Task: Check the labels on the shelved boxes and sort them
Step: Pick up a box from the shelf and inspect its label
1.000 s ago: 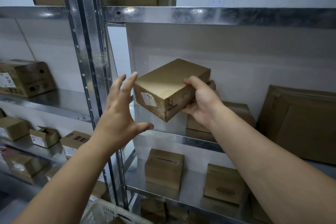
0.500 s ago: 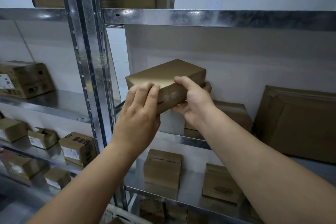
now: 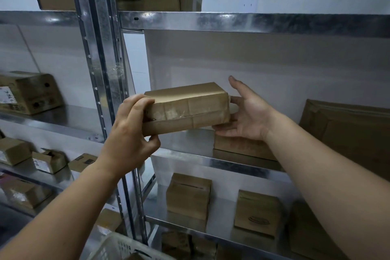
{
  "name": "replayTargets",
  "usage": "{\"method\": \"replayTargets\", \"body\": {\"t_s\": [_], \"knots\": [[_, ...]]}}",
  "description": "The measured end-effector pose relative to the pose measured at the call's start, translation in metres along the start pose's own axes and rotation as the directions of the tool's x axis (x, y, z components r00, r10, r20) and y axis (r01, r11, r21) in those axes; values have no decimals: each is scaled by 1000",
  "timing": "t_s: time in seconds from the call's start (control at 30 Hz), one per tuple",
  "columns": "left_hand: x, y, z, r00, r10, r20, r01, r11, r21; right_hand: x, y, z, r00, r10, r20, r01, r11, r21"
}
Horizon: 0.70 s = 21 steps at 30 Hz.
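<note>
1. Metal shelf (image 3: 190,157): box held in the air just in front of it.
2. Box (image 3: 190,107): roughly level, between both hands.
3. Left hand (image 3: 128,133): clamped on the box's left end, fingers over top.
4. Right hand (image 3: 247,116): fingers straight and spread, palm at the box's right end.

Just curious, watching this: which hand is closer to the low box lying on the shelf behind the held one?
Right. The right hand is open directly over the shelved box; the left hand grips the far end of the held box, off to the left.
</note>
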<state>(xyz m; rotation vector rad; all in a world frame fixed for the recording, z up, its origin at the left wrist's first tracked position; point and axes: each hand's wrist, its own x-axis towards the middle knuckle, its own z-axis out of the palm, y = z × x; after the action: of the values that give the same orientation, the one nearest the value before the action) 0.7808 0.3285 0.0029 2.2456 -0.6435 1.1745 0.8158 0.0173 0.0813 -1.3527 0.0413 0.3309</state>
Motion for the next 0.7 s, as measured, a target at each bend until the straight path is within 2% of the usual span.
{"method": "replayTargets", "body": {"t_s": [0.2,0.23,0.3,0.37,0.47,0.53,0.57,0.7], "knots": [[-4,-4,-2,999,21,34,-20,999,-38,-2,11,12,998,-61,-7,61,998,14],[-5,-4,-4,999,1,49,1,999,-50,-2,12,12,998,-69,1,69,997,20],[-7,-3,-8,984,-131,124,149,977,-153,-1,16,10,996,-88,12,87,996,25],[-7,0,-12,914,-338,226,397,860,-320,0,19,8,994,-105,13,105,994,24],[-1,2,-13,747,-564,353,653,519,-551,1,25,10,990,-134,37,132,991,34],[2,3,-10,653,-624,430,719,331,-612,1,29,12,988,-152,33,151,988,36],[3,5,-9,628,-632,454,729,275,-626,3,31,11,985,-168,39,166,986,32],[3,7,-5,619,-624,477,711,187,-678,11,36,8,969,-241,62,241,970,5]]}}
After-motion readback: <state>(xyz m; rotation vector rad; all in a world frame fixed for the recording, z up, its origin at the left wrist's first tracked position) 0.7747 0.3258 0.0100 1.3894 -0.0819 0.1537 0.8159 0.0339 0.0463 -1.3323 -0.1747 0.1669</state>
